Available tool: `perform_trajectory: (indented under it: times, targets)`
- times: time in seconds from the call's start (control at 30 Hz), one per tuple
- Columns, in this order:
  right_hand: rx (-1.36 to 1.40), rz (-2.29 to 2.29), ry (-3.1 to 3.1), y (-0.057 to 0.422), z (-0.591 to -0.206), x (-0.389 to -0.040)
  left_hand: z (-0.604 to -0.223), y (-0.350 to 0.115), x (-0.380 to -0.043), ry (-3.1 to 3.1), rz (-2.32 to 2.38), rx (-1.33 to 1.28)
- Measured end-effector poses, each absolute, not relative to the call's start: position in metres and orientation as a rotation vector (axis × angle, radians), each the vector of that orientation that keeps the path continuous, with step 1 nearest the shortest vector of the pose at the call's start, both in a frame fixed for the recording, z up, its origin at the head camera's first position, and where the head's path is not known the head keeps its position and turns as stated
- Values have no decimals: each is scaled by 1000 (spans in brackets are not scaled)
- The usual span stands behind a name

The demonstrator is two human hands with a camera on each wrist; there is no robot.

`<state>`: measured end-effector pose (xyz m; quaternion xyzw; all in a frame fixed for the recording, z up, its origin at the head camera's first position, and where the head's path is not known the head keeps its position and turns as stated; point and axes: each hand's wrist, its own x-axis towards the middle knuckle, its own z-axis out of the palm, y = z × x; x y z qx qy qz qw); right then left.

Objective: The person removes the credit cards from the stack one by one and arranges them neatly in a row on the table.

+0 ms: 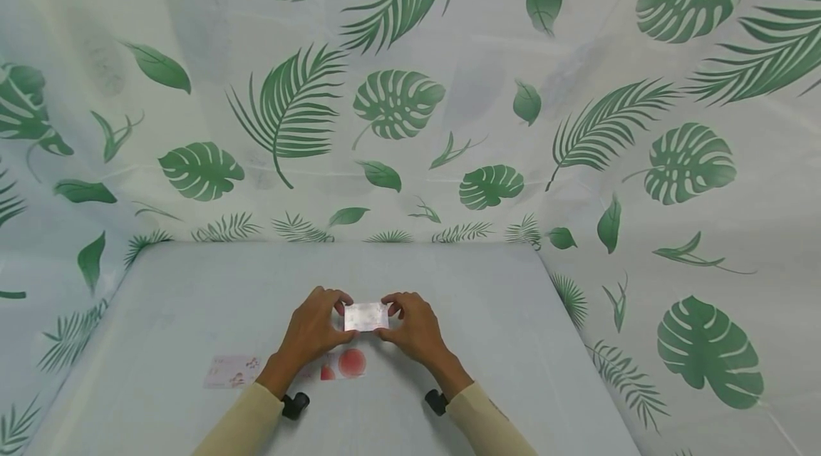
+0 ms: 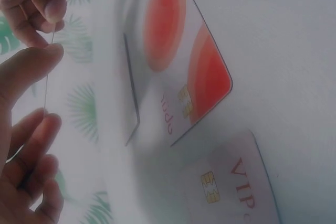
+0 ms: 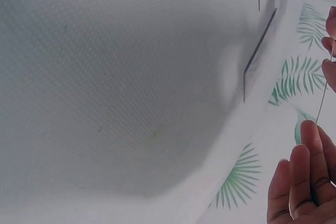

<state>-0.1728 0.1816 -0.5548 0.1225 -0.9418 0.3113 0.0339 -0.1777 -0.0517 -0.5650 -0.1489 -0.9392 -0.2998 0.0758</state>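
Observation:
A thin pale card (image 1: 366,316) is held up in front of me above the table, its face catching light. My left hand (image 1: 314,324) pinches its left edge between thumb and fingers, while my right hand (image 1: 417,328) grips the right edge likewise. Both wrist views show this card (image 2: 46,93) almost edge-on, as a fine line between the fingertips. Below the hands lies a white card with red circles and a gold chip (image 2: 210,74). To its left is a pinkish flowered card (image 1: 224,372); my left wrist covers part of the space between them.
In the left wrist view, a card marked VIP (image 2: 244,190) lies beside the red-circled one. A dark bent edge (image 2: 132,87) shows farther off on the white tabletop (image 1: 160,299). Leaf-printed sheeting (image 1: 410,178) encloses the table's back and sides.

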Motion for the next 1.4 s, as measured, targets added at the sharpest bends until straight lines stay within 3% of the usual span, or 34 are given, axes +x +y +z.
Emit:
perform_trajectory:
  times: [1.4]
  targets:
    - [355, 935, -2843, 203, -560, -145, -571, -28, -161, -2756, -858, -536]
